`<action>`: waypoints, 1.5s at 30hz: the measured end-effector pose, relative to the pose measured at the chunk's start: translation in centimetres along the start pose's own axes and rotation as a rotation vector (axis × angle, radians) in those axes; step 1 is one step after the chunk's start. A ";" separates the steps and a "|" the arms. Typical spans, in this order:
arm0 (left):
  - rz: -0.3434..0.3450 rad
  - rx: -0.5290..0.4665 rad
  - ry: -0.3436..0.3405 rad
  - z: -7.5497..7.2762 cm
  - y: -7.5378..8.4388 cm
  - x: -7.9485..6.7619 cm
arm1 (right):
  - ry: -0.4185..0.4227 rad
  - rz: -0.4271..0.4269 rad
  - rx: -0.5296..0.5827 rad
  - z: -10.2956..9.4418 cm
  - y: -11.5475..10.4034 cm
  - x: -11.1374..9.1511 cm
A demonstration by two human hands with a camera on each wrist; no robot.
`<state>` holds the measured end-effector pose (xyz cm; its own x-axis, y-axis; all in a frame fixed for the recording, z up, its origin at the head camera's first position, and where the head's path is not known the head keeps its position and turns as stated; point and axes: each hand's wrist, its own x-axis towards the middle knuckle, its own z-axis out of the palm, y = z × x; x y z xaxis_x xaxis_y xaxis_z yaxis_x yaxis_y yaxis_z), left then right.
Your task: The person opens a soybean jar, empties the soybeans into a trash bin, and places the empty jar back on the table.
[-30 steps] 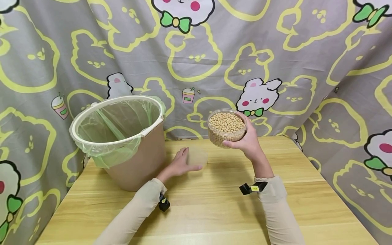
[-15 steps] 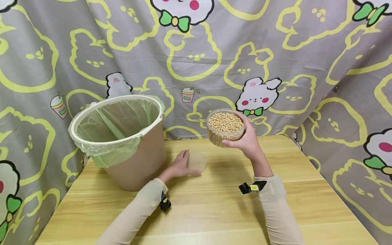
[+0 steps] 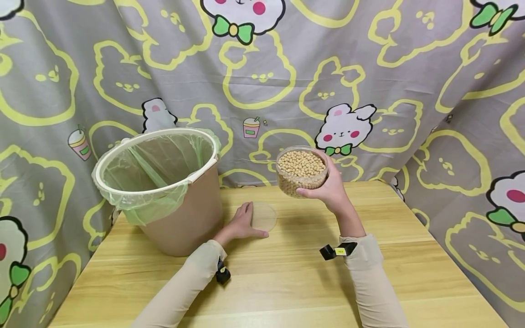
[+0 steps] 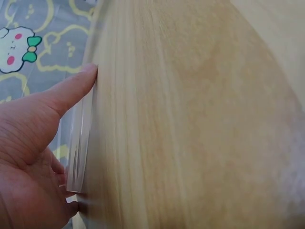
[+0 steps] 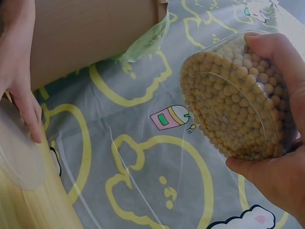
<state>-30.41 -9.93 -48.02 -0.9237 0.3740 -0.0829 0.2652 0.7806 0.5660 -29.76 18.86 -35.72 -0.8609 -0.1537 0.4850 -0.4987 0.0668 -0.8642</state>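
Note:
In the head view my right hand (image 3: 330, 189) holds a clear round plastic tub (image 3: 302, 175) above the table, gripping its right side. The tub is filled near the brim with pale round beans, probably soybeans, and tilts slightly to the left; the right wrist view shows beans (image 5: 233, 100) through its base. My left hand (image 3: 242, 223) is low at the left edge of a translucent round lid (image 3: 265, 217), which lies flat on the table. Its thumb and fingers spread about the lid's rim (image 4: 82, 138) in the left wrist view; whether they touch it is hard to tell.
A brownish bin (image 3: 201, 214) with a white rim and a pale green bag liner (image 3: 157, 200) stands on the table's left, close beside my left forearm. The wooden table (image 3: 270, 282) ends at a patterned grey curtain (image 3: 197, 82) behind and at both sides.
The lid, blurred a second ago, now lies still on the table. My left thumb has moved slightly toward me, widening its spread from the fingers. My right hand and the tub have hardly moved.

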 end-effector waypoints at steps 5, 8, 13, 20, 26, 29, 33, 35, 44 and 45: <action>0.008 -0.007 0.011 -0.1 0.0 0.1 | 0.005 0.002 -0.008 0.0 -0.1 0.0; 0.028 -0.004 0.064 -0.3 0.3 0.2 | 0.005 0.001 -0.010 -0.1 -0.1 -0.1; 0.078 0.030 0.231 -1.9 2.3 0.1 | 0.007 0.001 -0.006 0.0 -0.1 -0.1; 0.303 0.114 0.591 -6.3 7.8 -1.8 | 0.008 0.003 -0.011 -0.1 -0.2 -0.1; 0.447 0.401 0.957 -9.7 11.2 -4.4 | 0.007 -0.001 -0.010 -0.1 -0.4 -0.1; 0.355 0.538 1.100 -11.2 11.8 -5.4 | 0.009 -0.009 -0.007 -0.2 -0.6 -0.1; 0.171 0.650 1.195 -12.5 11.7 -6.0 | 0.018 -0.010 -0.010 -0.3 -0.7 -0.1; 0.109 0.692 1.217 -12.8 11.5 -6.1 | 0.023 -0.005 -0.012 -0.3 -0.7 -0.2; 0.019 0.856 1.389 -12.0 10.4 -4.9 | 0.015 0.034 0.102 0.0 -1.0 -0.4; 0.015 0.871 1.408 -11.9 10.3 -4.8 | 0.012 0.038 0.112 0.0 -1.1 -0.3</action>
<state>-26.55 -9.61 -31.99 -0.3011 0.0447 0.9525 -0.1071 0.9910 -0.0803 -28.90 18.82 -34.92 -0.8804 -0.1413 0.4527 -0.4521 -0.0382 -0.8912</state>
